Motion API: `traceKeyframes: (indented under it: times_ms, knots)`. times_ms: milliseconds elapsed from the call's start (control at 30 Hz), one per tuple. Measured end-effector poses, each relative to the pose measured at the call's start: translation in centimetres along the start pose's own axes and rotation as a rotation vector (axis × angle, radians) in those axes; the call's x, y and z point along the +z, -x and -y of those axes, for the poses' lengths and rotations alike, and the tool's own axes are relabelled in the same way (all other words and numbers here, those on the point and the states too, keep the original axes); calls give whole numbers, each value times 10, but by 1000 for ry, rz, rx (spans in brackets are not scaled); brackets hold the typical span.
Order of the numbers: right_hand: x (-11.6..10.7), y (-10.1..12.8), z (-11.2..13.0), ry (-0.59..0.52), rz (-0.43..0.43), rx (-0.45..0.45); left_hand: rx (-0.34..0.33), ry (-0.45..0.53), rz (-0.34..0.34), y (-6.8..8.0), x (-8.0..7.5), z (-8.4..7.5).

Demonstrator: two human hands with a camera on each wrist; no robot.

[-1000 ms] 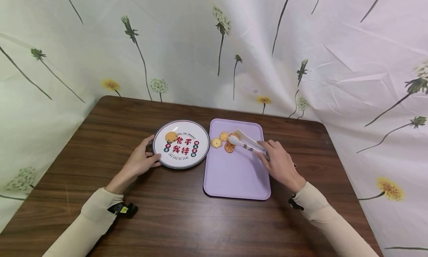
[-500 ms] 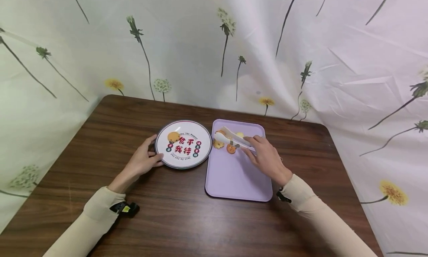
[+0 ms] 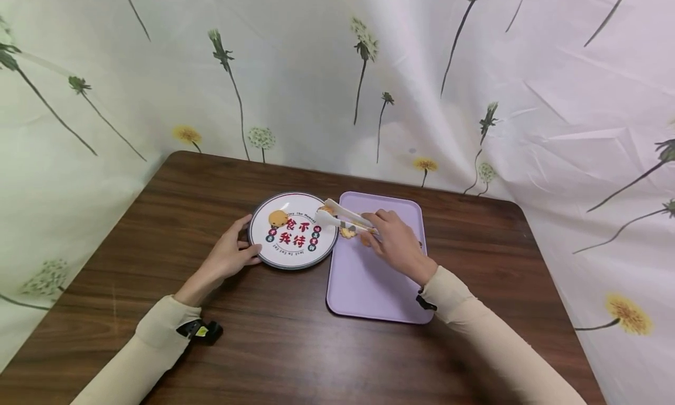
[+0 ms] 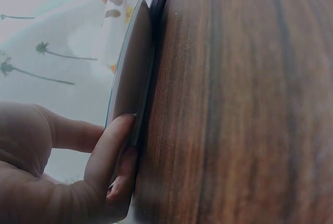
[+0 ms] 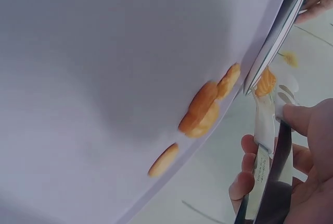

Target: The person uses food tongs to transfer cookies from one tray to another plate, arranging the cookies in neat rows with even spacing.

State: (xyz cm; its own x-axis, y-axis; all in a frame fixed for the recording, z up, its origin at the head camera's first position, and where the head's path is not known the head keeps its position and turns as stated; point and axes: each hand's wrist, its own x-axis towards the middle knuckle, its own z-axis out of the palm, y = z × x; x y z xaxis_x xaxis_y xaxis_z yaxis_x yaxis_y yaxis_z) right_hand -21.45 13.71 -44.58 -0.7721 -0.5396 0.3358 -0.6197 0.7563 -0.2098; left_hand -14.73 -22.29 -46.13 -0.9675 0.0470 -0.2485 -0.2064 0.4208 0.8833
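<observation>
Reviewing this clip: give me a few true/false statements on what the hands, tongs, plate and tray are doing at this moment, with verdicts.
1. The right hand grips white tongs. True.
2. The tongs are empty. False: they pinch a cookie at the tips.
3. The left hand grips the plate by its rim. True.
4. The plate holds no cookies. False: one cookie on the plate already lies there.
5. The purple tray lies left of the plate. False: it lies to its right.
</observation>
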Motion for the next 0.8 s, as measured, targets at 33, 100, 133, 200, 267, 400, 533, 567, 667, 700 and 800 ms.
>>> traceKeyframes:
  times_ms: [33,100,133,200,267,400,533,567,667,700,800]
  knots:
    - [1,-2,2,5,6,-5,2,2,-1,0,0,0]
    - [4,-6,6,11,20,-13,12,6,-1,0,0,0]
    - [6,-8,8,10,26,-17,17,8,-1,0,0,0]
    - [9,-12,11,6,37,-21,26,13,0,-1,0,0]
    - [12,-16,14,-1,47,-27,32,14,1,-1,0,0]
    - [17,-21,19,-14,66,-51,26,14,1,-1,1,0]
    - [20,-24,23,-8,85,-64,18,14,-2,-2,2,1]
    - [21,-25,23,-3,88,-66,17,14,-3,-2,2,1]
    - [24,-27,24,10,92,-69,11,14,-4,-2,1,1]
    - [25,-27,24,15,91,-71,9,14,-5,-2,1,1]
    - [27,-29,25,14,88,-76,2,15,-5,-1,1,2]
